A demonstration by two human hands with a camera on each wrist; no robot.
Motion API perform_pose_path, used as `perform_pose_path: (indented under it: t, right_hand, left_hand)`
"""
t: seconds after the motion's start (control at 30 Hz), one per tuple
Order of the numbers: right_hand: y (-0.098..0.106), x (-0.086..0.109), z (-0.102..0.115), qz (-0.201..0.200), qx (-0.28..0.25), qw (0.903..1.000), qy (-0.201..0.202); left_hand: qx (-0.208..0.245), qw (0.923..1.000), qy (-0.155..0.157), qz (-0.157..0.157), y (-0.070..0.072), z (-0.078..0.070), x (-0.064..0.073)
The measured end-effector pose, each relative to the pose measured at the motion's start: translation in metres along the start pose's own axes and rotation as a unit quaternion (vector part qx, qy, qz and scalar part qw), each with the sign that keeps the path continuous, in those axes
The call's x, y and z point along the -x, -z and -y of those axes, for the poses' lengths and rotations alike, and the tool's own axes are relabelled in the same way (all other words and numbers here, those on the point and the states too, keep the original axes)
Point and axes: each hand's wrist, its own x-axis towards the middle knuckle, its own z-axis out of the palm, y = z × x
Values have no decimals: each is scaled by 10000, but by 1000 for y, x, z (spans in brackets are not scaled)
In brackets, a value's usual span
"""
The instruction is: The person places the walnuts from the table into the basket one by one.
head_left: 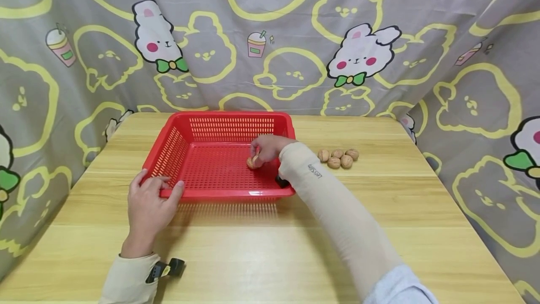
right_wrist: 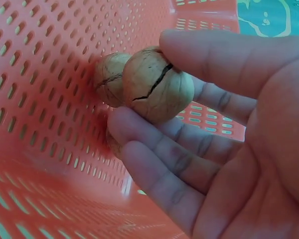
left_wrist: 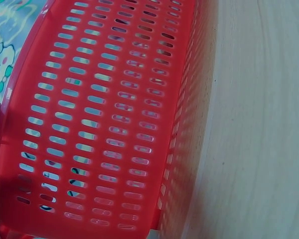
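A red plastic basket (head_left: 219,193) with slotted walls stands on the wooden table. My left hand (head_left: 152,203) grips its near left corner, the thumb lying over the front rim. Inside the basket, towards its right side, my right hand (head_left: 267,148) pinches a walnut (right_wrist: 157,88) with a dark crack, between thumb and fingers. Just behind it, another walnut (right_wrist: 107,79) rests on the basket floor. Part of a further walnut (right_wrist: 113,143) shows beside my fingertips in the right wrist view. The left wrist view shows mostly the basket's slotted outer wall (left_wrist: 97,119).
Several walnuts (head_left: 334,162) lie in a cluster on the table (head_left: 379,210), right of the basket. A grey patterned cloth (head_left: 291,27) hangs behind the table and along both sides. A small black device (head_left: 166,270) is strapped to my left wrist.
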Motion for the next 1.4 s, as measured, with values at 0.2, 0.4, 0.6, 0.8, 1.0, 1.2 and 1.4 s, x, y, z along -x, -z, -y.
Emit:
perform_pose_path:
  t: [0.2, 0.4, 0.6, 0.8, 1.0, 1.2, 1.4]
  right_hand:
    - [2, -4, 3, 80, 381, 9992, -120]
    - [4, -5, 3, 55, 444, 9984, -334]
    - [2, -4, 1, 146, 460, 9984, -285]
    - [-3, -5, 0, 178, 96, 9989, -425]
    - [-5, -4, 0, 30, 320, 9990, -305]
    - [-3, -5, 3, -102, 496, 9980, -376]
    - [-1, -4, 4, -232, 645, 9974, -221]
  left_hand:
    - [-29, 10000, -12, 7, 1, 0, -3]
    - [-41, 9999, 56, 82, 1, -2, -6]
    - [-47, 9998, 156, 145, 2, -3, -4]
    - [-46, 9996, 227, 181, 1, -4, 0]
    - [-63, 9997, 204, 124, 2, -5, 1]
    - [-79, 9994, 276, 177, 2, -6, 0]
    - [-98, 9992, 288, 249, 2, -7, 0]
